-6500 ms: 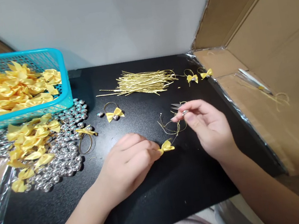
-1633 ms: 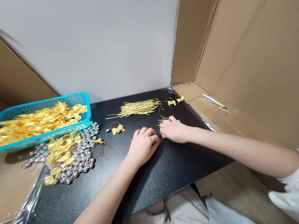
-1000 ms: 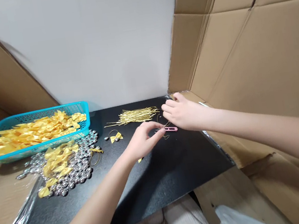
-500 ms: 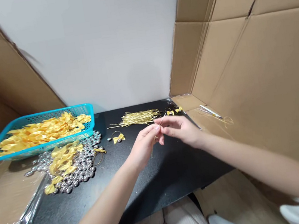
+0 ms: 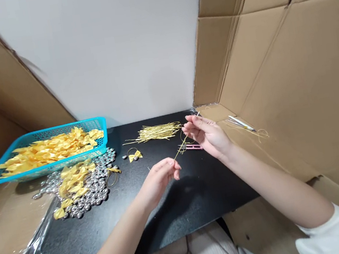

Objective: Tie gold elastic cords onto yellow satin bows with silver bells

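My left hand (image 5: 161, 177) is closed, its thumb and fingertips pinching one end of a thin gold cord (image 5: 180, 149). That cord runs slanting upward to my right hand (image 5: 207, 134), which is closed on its other part. A thin pale tip sticks out above the right fingers; whether it is cord or a needle I cannot tell. Below the right hand lie small pink-handled snips (image 5: 193, 146) on the black table. Just beyond the hands is a bundle of gold cords (image 5: 159, 131). A yellow bow with a silver bead (image 5: 135, 156) and a cord loop lies left of them.
A blue basket (image 5: 19, 174) full of yellow bows stands at the left. In front of it, silver beads (image 5: 95, 194) and loose yellow bows (image 5: 75, 180) are spread out. A pen-like white tool (image 5: 241, 123) lies at the right, beside the cardboard wall (image 5: 294, 81).
My hands have moved apart: the left came down and nearer, the right went up and right. The cord is now stretched between them, and the pink snips have come into view.
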### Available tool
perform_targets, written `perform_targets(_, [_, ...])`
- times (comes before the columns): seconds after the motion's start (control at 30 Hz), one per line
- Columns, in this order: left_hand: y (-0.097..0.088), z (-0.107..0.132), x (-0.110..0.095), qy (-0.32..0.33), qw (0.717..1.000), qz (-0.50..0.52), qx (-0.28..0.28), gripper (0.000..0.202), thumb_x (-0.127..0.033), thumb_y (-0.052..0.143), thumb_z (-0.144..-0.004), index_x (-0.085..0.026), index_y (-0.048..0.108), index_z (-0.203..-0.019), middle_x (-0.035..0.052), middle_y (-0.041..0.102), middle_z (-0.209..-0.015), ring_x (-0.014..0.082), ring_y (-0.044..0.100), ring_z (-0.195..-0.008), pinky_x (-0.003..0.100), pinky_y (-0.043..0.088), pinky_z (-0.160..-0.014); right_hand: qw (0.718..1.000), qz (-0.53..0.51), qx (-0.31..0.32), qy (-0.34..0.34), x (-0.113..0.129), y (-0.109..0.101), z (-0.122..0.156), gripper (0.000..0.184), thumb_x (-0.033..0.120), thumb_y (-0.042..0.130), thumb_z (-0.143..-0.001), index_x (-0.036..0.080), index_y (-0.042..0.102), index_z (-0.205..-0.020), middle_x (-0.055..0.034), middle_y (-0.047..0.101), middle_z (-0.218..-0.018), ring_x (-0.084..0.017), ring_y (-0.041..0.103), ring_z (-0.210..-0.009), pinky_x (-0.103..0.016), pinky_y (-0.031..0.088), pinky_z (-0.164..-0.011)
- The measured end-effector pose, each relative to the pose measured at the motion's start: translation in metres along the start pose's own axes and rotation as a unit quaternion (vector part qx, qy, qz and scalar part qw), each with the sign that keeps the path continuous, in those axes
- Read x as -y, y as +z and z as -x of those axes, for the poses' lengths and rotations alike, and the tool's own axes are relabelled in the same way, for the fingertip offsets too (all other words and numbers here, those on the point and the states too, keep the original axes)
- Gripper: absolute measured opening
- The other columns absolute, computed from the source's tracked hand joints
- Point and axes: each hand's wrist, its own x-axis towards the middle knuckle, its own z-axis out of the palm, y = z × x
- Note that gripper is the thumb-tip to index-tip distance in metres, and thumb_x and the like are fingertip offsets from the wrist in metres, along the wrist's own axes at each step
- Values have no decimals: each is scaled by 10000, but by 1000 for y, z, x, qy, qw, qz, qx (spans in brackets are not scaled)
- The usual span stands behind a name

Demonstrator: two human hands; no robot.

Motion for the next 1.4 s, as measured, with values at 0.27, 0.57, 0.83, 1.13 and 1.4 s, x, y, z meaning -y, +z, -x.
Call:
perform_targets(0.27, [-20, 17, 1, -21, 998, -65, 18, 332, -485, 667, -820, -191, 663, -668, 12, 589, -596, 153, 519, -615, 295, 406, -666, 1000, 24, -14, -12, 12, -7, 2, 267, 472, 842, -672, 265, 757, -819, 44, 760, -737, -116, 711, -748, -283, 554, -792])
perform_targets(0.57, [-42, 16, -15, 23, 984, -166, -55, 233, -445, 712, -790, -215, 748, -801, 48, 710, -836, 211, 593, -820, 327, 444, -802, 994, 111, 10, -7, 25, -4, 6, 325, 544, 839, -630, 285, 768, -812, 8, 786, -941, -183, 701, -987, -345, 523, -886])
perform_targets(0.83, [14, -21, -42, 210, 933, -277, -99, 214, -351, 705, -799, -218, 760, -957, 53, 751, -991, 201, 629, -846, 318, 474, -769, 990, 135, 34, 20, 18, 4, 9, 266, 494, 811, -684, 283, 783, -844, -11, 734, -1191, -206, 595, -1206, -352, 479, -943])
perform_targets(1.13, [35, -37, -42, 231, 930, -258, -122, 154, -314, 657, -803, -177, 705, -751, 13, 673, -694, 157, 571, -655, 281, 434, -641, 991, 115, 45, 44, 4, 3, 9, 325, 514, 840, -629, 256, 793, -821, -26, 764, -1058, -187, 648, -1041, -358, 473, -952])
perform_targets(1.4, [33, -36, -43, 242, 919, -270, -154, 130, -241, 682, -748, -183, 660, -633, -19, 627, -624, 133, 514, -624, 278, 409, -654, 985, 151, 65, 42, -3, 0, 8, 340, 534, 806, -670, 231, 788, -822, -36, 752, -989, -189, 645, -984, -371, 458, -936])
